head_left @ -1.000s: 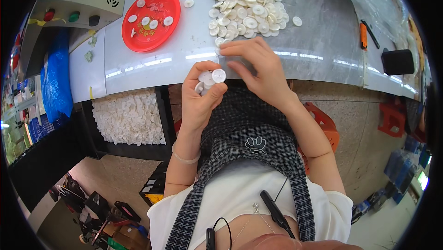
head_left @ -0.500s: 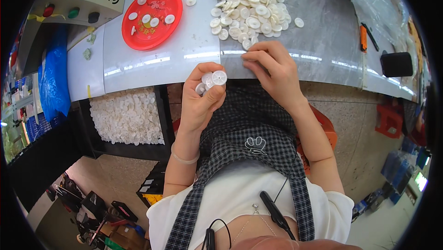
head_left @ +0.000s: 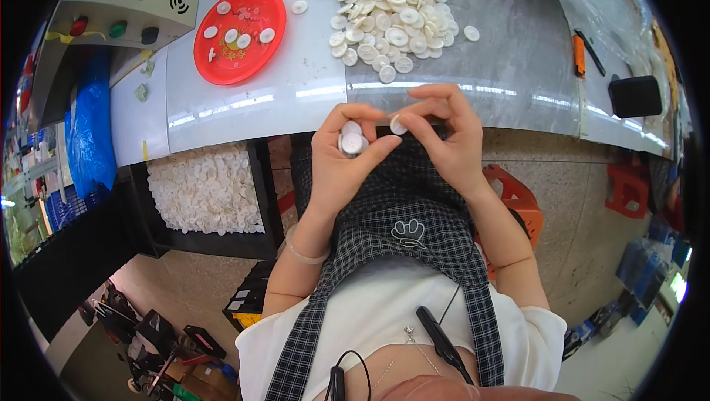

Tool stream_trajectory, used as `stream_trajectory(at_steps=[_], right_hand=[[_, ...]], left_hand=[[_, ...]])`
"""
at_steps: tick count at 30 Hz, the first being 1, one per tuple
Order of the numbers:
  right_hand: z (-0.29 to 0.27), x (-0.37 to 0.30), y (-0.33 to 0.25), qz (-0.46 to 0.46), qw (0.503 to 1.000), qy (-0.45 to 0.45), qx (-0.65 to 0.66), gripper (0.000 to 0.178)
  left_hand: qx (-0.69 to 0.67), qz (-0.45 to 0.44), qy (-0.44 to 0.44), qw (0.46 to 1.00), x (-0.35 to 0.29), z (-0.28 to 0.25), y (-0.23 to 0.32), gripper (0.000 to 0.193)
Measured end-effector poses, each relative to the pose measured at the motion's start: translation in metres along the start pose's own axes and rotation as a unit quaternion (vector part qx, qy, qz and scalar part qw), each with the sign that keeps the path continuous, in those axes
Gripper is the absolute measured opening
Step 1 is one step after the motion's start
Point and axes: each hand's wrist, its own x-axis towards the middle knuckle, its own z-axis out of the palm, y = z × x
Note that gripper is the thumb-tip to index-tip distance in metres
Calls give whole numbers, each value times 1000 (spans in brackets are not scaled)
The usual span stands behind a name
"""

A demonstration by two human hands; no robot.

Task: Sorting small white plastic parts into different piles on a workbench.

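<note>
Several small white plastic gears (head_left: 352,139) are gathered in my left hand (head_left: 342,157), its fingers curled round them and its thumb stretched toward the other hand. My right hand (head_left: 448,135) pinches a single white gear (head_left: 398,125) between thumb and fingertips, just right of the left thumb. Both hands are over my lap at the table's near edge. Beyond them a heap of similar white gears (head_left: 392,12) lies on the table, with a few loose ones at its near side. A red plate (head_left: 259,61) at the left carries several more gears.
A black bin (head_left: 262,179) full of small white pieces stands below the table edge, left of my lap. A grey machine with buttons (head_left: 166,20) occupies the far left. At the right lie an orange cutter (head_left: 579,56), a black box-shaped object (head_left: 634,97) and clear plastic sheeting (head_left: 614,9).
My right hand has come back from the heap's near edge toward the left hand and now pinches a gear. My left hand has moved slightly right, its thumb extending.
</note>
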Motion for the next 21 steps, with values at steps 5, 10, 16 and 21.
stream_trajectory(at_steps=[5, 10, 16, 21], right_hand=[[5, 6, -8, 62, 996, -11, 59, 27], [6, 30, 11, -187, 955, 56, -222, 19], [12, 35, 20, -176, 949, 22, -260, 19], [2, 29, 14, -112, 981, 5, -155, 26]], left_hand=[[159, 77, 56, 983, 3, 7, -10, 31], [74, 5, 50, 996, -1, 2, -3, 31], [8, -35, 50, 998, -3, -3, 0, 31], [-8, -38, 53, 998, -3, -4, 2, 36]])
